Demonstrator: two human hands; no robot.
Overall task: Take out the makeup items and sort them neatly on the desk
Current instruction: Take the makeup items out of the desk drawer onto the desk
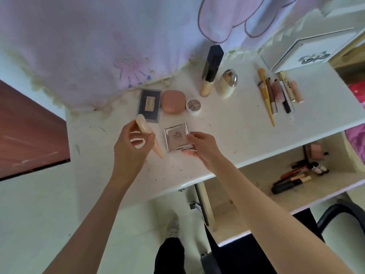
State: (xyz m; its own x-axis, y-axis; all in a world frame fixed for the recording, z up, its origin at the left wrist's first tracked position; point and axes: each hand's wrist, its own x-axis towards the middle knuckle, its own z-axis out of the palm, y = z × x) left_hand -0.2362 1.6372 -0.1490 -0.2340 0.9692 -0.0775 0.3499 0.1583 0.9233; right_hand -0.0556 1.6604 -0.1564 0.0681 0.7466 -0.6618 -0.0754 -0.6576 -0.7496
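L hand (131, 144) grips 1 peach cone tube (147, 133), held just over the desk (227, 139). R hand (203, 147) pinches 1 silver square compact (177, 136) lying on the desk. Behind: 1 dark palette (149, 105), 1 peach case (173, 101), 1 small round pot (194, 106), 2 standing bottles. Far right, a row of brushes & sticks (278, 91), too packed to count. More lie in the open drawer (296, 175), blurry.

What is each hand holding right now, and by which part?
The left hand grips a cream cone-shaped tube around its middle. The right hand pinches the silver square compact at its near right corner.
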